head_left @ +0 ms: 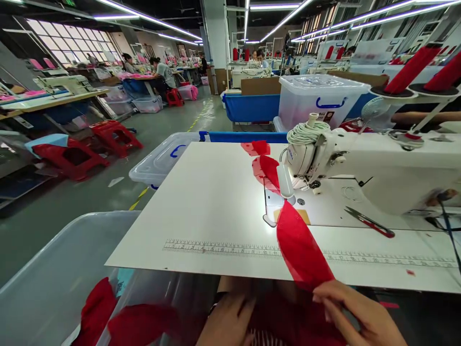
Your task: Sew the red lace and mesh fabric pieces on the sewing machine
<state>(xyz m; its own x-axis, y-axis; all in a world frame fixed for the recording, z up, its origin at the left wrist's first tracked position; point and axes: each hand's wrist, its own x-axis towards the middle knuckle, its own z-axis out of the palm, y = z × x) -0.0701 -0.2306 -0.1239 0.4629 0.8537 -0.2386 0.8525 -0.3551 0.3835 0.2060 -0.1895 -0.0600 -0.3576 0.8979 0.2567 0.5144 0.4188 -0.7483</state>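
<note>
A leaf-shaped red fabric piece (pixel 300 242) runs from under the presser area of the white sewing machine (pixel 360 154) over the table's front edge. My right hand (pixel 356 312) pinches its near end between thumb and fingers. Lower down, close to my lap, my left hand (pixel 228 317) is beside dark red cloth; its fingertips are blurred and partly hidden, so its grip does not show. Behind the needle, more red pieces (pixel 264 168) trail in a chain across the tabletop (pixel 216 202). Thread snips (pixel 370 222) with a red handle lie right of the needle plate.
A printed ruler (pixel 223 249) runs along the table's front. At lower left, a clear plastic bin (pixel 72 240) holds red pieces. A lidded clear box (pixel 162 158) stands beyond the table's left edge. Red thread cones (pixel 414 69) rise at upper right. Other people sit at machines farther back.
</note>
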